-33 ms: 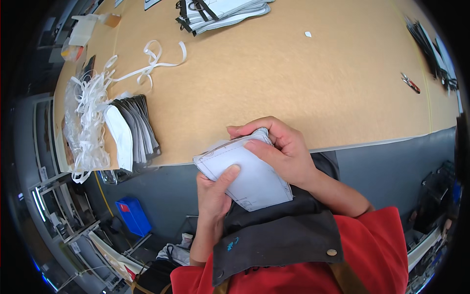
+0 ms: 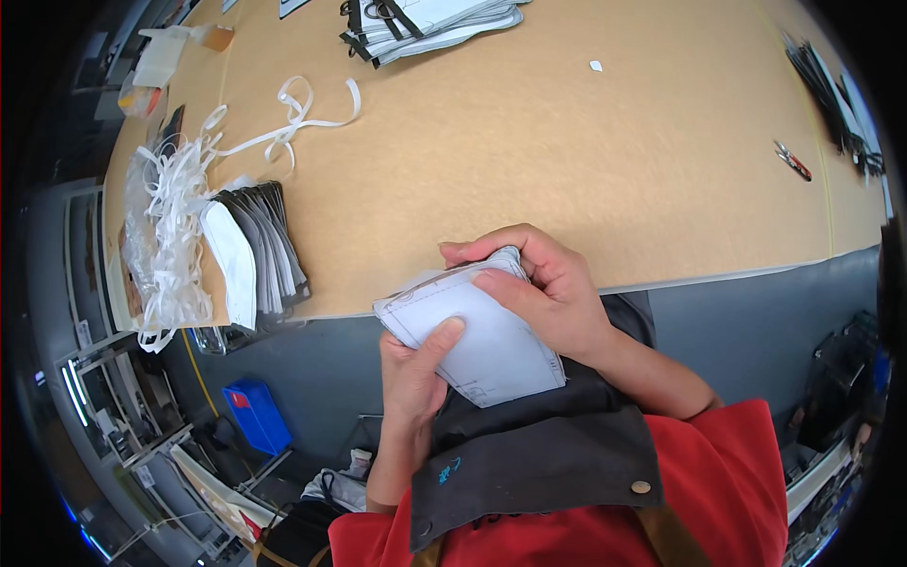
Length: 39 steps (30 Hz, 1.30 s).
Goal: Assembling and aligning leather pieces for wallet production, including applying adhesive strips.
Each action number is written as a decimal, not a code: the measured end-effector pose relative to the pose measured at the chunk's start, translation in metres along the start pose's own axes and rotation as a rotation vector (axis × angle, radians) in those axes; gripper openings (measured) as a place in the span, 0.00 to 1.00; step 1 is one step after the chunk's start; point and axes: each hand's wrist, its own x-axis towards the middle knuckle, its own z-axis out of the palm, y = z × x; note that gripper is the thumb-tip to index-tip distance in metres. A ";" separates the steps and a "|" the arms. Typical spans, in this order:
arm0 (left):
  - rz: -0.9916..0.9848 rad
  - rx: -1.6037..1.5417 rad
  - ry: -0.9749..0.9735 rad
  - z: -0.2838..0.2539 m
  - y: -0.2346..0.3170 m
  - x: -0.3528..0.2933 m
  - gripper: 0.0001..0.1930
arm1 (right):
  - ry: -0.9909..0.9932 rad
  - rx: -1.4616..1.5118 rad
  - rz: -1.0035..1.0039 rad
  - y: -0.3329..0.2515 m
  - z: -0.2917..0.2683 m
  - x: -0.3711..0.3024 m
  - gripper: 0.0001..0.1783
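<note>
Both hands hold a small white stitched fabric panel [image 2: 496, 352], or a thin stack of them, tilted over the table's front edge. A dashed line of dark stitching runs along its upper border, and some layering shows at the top right corner. My left hand [image 2: 414, 378] grips the left side, its thumb flat on the white face and its other fingers hidden beneath. At the upper right corner my right hand [image 2: 553, 295] pinches the panel, thumb on the face and fingers curled behind the far edge.
On the brown table [image 2: 529, 151], a fanned pile of white and grey panels [image 2: 260, 250] stands left, beside tangled white tape [image 2: 179, 227]. Black-trimmed pieces [image 2: 430, 28] lie at the back. Thread snips [image 2: 794, 162] lie right, near dark strips [image 2: 831, 99]. A blue bin [image 2: 257, 417] stands below.
</note>
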 end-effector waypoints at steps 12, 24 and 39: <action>-0.010 0.000 0.000 0.002 -0.001 0.000 0.23 | 0.052 -0.156 -0.068 0.003 0.000 -0.004 0.14; 0.014 0.148 -0.074 0.001 -0.001 -0.002 0.23 | 0.040 -0.413 -0.130 -0.002 0.000 -0.008 0.22; -0.012 0.095 -0.049 0.001 0.001 -0.003 0.24 | -0.046 -0.451 -0.149 -0.006 -0.006 -0.008 0.25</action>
